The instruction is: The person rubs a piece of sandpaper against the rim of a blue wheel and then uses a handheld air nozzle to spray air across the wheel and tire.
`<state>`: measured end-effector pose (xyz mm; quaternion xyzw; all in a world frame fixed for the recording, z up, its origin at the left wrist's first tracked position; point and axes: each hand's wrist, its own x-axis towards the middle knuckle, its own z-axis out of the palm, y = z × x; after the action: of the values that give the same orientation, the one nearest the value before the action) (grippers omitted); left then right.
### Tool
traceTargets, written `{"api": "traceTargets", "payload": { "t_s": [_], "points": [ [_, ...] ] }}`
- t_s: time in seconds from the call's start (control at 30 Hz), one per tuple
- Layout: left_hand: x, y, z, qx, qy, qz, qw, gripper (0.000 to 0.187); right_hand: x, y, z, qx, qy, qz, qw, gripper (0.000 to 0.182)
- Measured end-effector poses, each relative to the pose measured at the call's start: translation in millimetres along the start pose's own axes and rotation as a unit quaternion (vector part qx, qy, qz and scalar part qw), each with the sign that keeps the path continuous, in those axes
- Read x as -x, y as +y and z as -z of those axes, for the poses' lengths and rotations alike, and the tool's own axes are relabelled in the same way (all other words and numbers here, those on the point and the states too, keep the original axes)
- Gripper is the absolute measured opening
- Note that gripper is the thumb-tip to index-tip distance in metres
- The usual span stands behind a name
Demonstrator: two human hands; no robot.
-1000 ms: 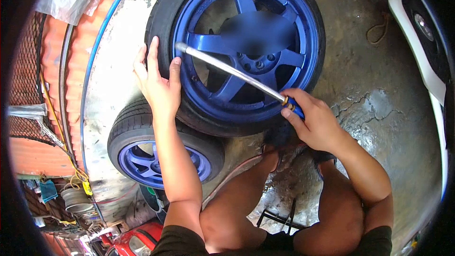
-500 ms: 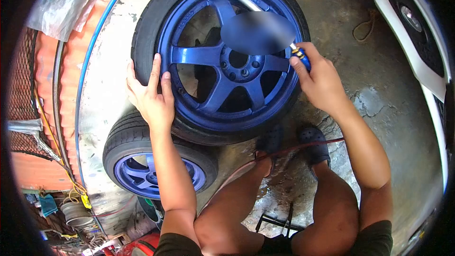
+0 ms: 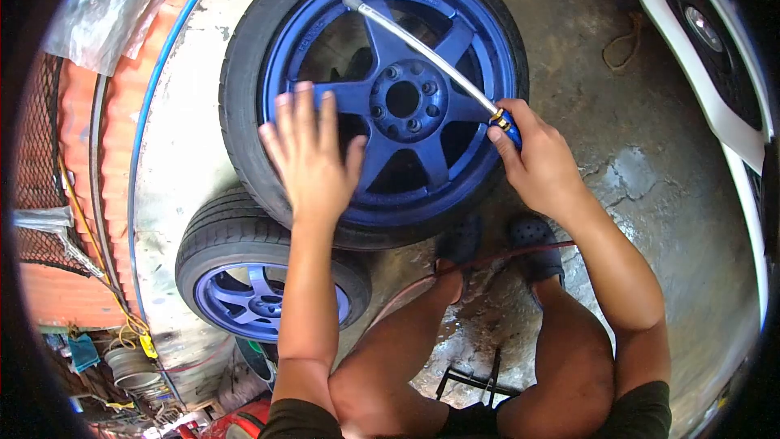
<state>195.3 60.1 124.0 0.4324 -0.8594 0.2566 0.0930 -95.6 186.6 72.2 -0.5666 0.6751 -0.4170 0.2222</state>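
A large wheel with a blue rim and a black tyre fills the upper middle. My right hand is closed around the blue handle of a long metal rod tool, at the rim's right side. The rod slants up and left across the spokes, its thicker grey end near the rim's upper left. Over the rim's left part is my left hand, fingers spread, holding nothing; whether it touches the rim I cannot tell.
Below left lies a second blue-rimmed wheel. A white car panel stands at the right. A blue hose and netting are at the left; a thin reddish hose crosses near my feet.
My left hand has moved right from the tyre edge to over the rim, fingers more spread. The rod's far end has come down slightly, and the wheel's spokes have turned a little.
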Motion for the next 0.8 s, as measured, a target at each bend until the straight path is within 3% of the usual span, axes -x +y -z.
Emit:
{"api": "traceTargets", "payload": {
  "t_s": [0.07,0.2,0.37,0.47,0.6,0.63,0.73,0.8],
  "points": [
    [-13.1,22.9,-12.3,0.076,0.001,-0.010,0.997,0.091,6.5,2.1,4.4,-0.001,0.005,-0.006,1.000,0.031],
    [-58.0,47.4,-34.3,0.049,-0.003,-0.059,0.997,0.095,25.4,11.5,12.5,-0.021,0.023,-0.023,0.999,0.032],
    [-146.3,56.9,-55.0,-0.081,0.024,-0.132,0.988,0.110,45.5,22.7,22.7,-0.024,0.002,-0.056,0.998,0.032],
    [-165.3,54.8,-45.9,-0.085,-0.047,-0.198,0.975,0.114,55.1,28.3,31.1,-0.039,-0.039,-0.044,0.997,0.031],
    [-162.2,59.4,-63.0,-0.117,-0.144,-0.343,0.921,0.100,51.5,38.2,29.6,-0.014,-0.005,-0.053,0.998,0.030],
    [-156.8,66.4,-65.0,-0.130,-0.156,-0.319,0.926,0.095,48.4,41.4,30.2,-0.006,0.011,-0.071,0.997,0.029],
    [-149.3,89.4,-83.4,-0.061,-0.051,-0.266,0.961,0.098,45.8,53.1,34.0,0.002,0.036,-0.120,0.992,0.030],
    [-150.2,106.3,-93.7,-0.033,-0.043,-0.259,0.964,0.093,50.6,64.7,36.2,0.008,0.050,-0.133,0.990,0.030]
  ]
}}
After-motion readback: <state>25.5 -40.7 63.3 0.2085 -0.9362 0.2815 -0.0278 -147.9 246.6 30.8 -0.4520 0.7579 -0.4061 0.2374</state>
